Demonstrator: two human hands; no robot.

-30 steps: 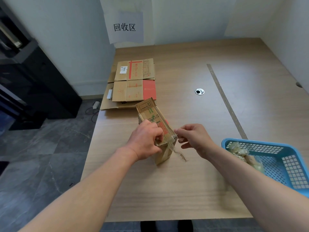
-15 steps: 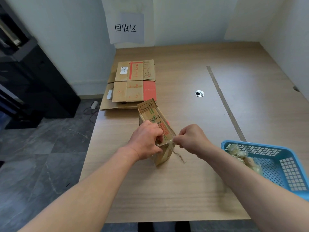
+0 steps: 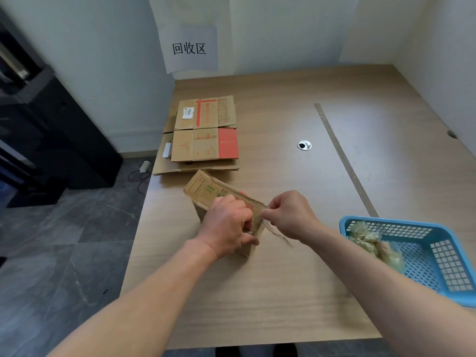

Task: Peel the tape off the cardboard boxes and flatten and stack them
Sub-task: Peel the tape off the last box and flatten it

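Box (image 3: pixel 206 191) is gripped by left hand (image 3: pixel 226 228); right grip (image 3: pixel 291 215) seemingly pinches tape (image 3: pixel 278 234).

The left hand (image 3: pixel 226 228) hides the box's (image 3: pixel 206 189) near end. The tape (image 3: pixel 279 237) is blurred. The basket (image 3: pixel 448 266) is cut off at right.

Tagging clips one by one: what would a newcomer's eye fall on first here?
At table centre, the left hand grips a small cardboard box while the right hand pinches a tape strip coming off it. Behind them, at the table's left edge, lies a stack of flattened boxes; a blue basket holding crumpled tape sits at the right.
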